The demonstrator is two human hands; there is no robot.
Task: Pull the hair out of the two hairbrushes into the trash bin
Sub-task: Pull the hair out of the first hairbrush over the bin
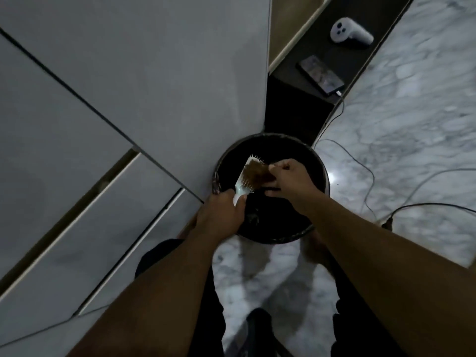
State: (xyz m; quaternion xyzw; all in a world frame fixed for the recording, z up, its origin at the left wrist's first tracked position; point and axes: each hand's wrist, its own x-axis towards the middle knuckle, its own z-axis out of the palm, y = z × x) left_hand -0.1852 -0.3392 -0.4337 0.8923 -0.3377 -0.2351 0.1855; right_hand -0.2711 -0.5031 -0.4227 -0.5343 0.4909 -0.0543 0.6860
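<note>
Directly above the round black trash bin (319,161), both hands work on one pale hairbrush (246,180). Its long axis runs on a diagonal, with the handle low and toward the person and the head pointing up and away, slightly to the right, toward the far rim of the bin. The bristle side faces right, toward the right hand (288,176); short pale bristles stick out at the tip and along the lower edge of the head.

A thick brown clump of hair (258,173) covers most of the bristle face, matted and fuzzy at its edges. The brush body looks white to pale mint, flat and paddle-shaped.

The left hand (221,215) is wrapped around the handle, fingers curled tight together with the thumb across the front. The right hand is bunched into a loose fist, its fingertips pinching the right side of the hair clump. A thin dark bar shows just below that hand; what it is cannot be told.

The bin stands on a marbled floor (412,124) against a white cabinet (128,99). On a dark ledge (360,57) behind lie a phone (320,74) with a cable plugged in and a white controller (351,34).
</note>
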